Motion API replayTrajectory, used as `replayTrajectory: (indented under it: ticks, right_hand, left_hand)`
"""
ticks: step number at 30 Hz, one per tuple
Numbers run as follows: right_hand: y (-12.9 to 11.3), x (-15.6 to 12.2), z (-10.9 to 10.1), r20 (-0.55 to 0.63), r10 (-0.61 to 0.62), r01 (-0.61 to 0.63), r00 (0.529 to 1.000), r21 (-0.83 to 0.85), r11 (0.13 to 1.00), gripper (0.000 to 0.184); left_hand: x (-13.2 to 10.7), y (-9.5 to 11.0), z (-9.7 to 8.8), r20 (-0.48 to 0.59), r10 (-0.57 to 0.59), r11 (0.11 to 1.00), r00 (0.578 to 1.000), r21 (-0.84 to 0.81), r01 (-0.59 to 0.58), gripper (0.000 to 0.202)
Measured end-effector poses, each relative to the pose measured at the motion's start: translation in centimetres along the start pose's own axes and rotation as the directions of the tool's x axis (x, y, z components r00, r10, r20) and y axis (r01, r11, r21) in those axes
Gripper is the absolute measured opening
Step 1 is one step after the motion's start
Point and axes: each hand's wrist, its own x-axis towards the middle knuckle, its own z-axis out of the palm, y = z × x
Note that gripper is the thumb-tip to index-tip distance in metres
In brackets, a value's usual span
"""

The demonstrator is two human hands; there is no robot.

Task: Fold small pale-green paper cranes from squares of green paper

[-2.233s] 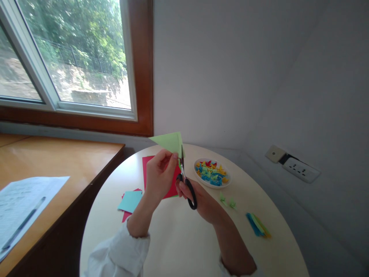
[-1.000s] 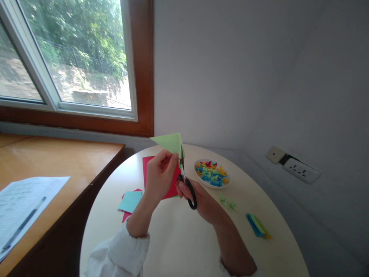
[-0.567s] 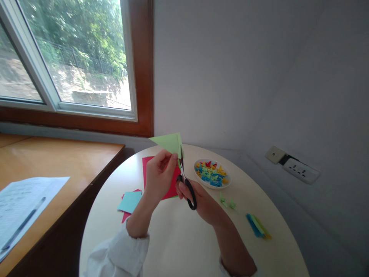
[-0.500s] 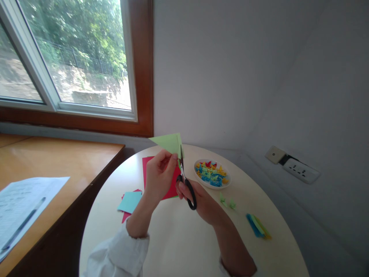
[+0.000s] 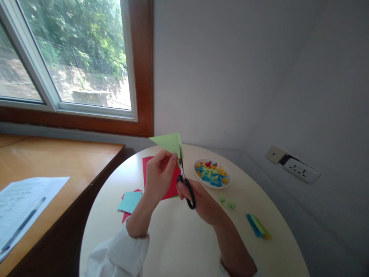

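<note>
My left hand point(image 5: 159, 175) pinches the lower edge of a light green sheet of paper point(image 5: 168, 142), folded to a triangle and held up above the table. Black-handled scissors point(image 5: 189, 192) are in my right hand point(image 5: 200, 200), fingers through the loops. Their blades point upward and lie along the paper's right edge, with a narrow strip of green to their right. Beneath my left hand, partly hidden, lie red sheets point(image 5: 173, 188) with a bit of green under them. Small light blue and red squares point(image 5: 130, 202) are stacked by my left wrist.
A white oval dish point(image 5: 197, 179) holds several small folded paper pieces in blue, green, yellow and red. Two green folded pieces point(image 5: 227, 201) and some coloured paper strips point(image 5: 258, 227) lie on the round table point(image 5: 178, 246). At left, a wooden desk point(image 5: 95, 154) bears papers point(image 5: 31, 200) and a pen point(image 5: 24, 223).
The scissors and my right hand have shifted very slightly. My left hand and the green paper stay where they were.
</note>
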Motion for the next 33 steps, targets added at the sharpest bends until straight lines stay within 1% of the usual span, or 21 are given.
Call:
replayTrajectory:
  ticks: [8, 18, 33]
  right_hand:
    - [-0.5, -0.16, 0.02, -0.023, -0.003, 0.002, 1.0, -0.072, 0.997, 0.047]
    - [-0.13, -0.22, -0.02, -0.062, 0.0, -0.009, 0.998, -0.155, 0.988, 0.043]
    - [-0.12, -0.16, 0.05, -0.065, 0.011, -0.022, 0.998, -0.17, 0.985, 0.042]
  left_hand:
    - [0.02, -0.09, 0.0, -0.008, 0.015, 1.0, 1.0, 0.007, -0.015, 0.02]
    - [0.04, -0.14, -0.05, -0.017, 0.03, 1.0, 0.999, -0.006, -0.03, 0.02]
    - [0.03, -0.35, -0.15, -0.011, 0.035, 0.999, 0.999, -0.002, -0.035, 0.019]
